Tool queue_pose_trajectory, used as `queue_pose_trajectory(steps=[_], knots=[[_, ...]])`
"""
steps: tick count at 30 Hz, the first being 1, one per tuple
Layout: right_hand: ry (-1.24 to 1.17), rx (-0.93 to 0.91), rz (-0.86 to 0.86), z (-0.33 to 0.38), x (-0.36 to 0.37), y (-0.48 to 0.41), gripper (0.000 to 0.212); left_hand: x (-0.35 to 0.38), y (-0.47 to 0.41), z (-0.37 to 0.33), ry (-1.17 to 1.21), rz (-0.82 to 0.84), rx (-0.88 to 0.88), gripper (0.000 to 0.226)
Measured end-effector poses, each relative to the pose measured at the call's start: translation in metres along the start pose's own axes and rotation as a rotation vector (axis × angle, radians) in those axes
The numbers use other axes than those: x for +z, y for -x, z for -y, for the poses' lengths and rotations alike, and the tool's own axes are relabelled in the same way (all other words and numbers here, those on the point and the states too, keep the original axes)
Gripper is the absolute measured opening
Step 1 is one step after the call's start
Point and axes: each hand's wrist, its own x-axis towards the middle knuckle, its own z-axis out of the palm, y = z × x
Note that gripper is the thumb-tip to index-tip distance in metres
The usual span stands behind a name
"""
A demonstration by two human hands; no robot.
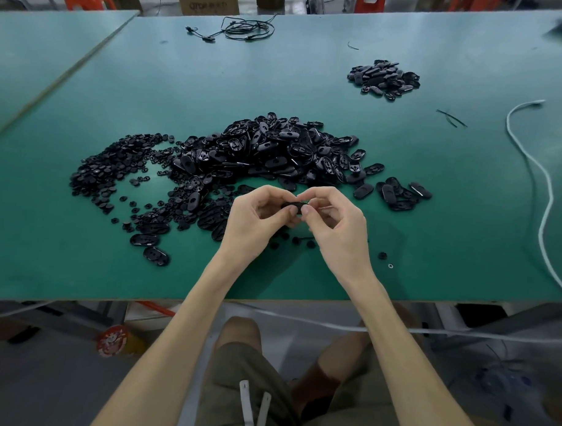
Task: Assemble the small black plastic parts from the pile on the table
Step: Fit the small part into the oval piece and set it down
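**Fiddly little fit under way**

Green table [447, 250] underneath. The pile of black oval shells [275, 149] sits just beyond the left hand [257, 218] and right hand [336, 224], with small round pieces [109, 168] off to the left. Both hands curl in, fingertips pinching one oval shell [292, 206] between them. It looks light, stiff and slick, so it is best held by the rims.

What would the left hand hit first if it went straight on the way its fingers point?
Almost at once the right hand, I think: the left hand points across at it, and both pinch one small black part between their fingers. Depth is unclear.
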Motion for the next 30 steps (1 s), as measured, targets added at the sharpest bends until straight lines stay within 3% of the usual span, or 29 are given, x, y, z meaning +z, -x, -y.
queue_pose_trajectory(steps=[7, 12, 14, 20, 25, 30], knots=[[0.005, -0.015, -0.07, 0.004, 0.0, 0.002, 0.033, 0.003, -0.001, 0.0, -0.063, -0.03, 0.013, 0.017], [-0.292, 0.227, -0.55, -0.002, -0.01, -0.003, 0.028, 0.003, 0.0, -0.001, -0.263, -0.109, 0.072, 0.029], [-0.346, 0.261, -0.626, -0.004, -0.011, -0.004, 0.036, 0.003, 0.0, -0.001, -0.416, -0.09, 0.112, 0.034], [-0.303, 0.291, -0.582, -0.003, -0.01, -0.003, 0.067, 0.006, -0.002, 0.004, -0.714, 0.0, 0.01, 0.04], [-0.311, 0.299, -0.519, 0.0, -0.01, -0.003, 0.082, 0.006, -0.002, 0.004, -0.732, -0.063, 0.037, 0.028], [-0.219, 0.167, -0.473, -0.002, -0.008, -0.001, 0.083, 0.006, -0.001, 0.003, -0.726, -0.076, 0.023, 0.018]])
